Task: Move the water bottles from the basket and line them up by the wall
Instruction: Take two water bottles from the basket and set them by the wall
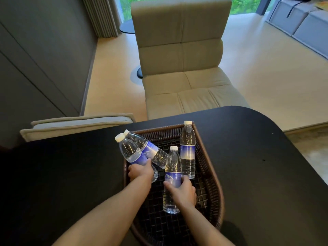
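A dark woven basket [211,167] sits on a black table [257,157] and holds several clear water bottles with blue labels and white caps. My left hand [141,172] grips one bottle [130,150] by its lower half, tilted up and to the left over the basket's left rim. Behind it a second bottle [150,150] leans the same way inside the basket. My right hand [184,192] is wrapped around an upright bottle [173,167] in the basket's middle. Another bottle [188,148] stands upright in the far right corner.
A beige padded chair [181,55] stands beyond the table's far edge. A grey wall [40,59] runs along the left, with a cushion [76,125] between it and the table. Pale floor lies to the right and a grey sofa [301,23] at the far right.
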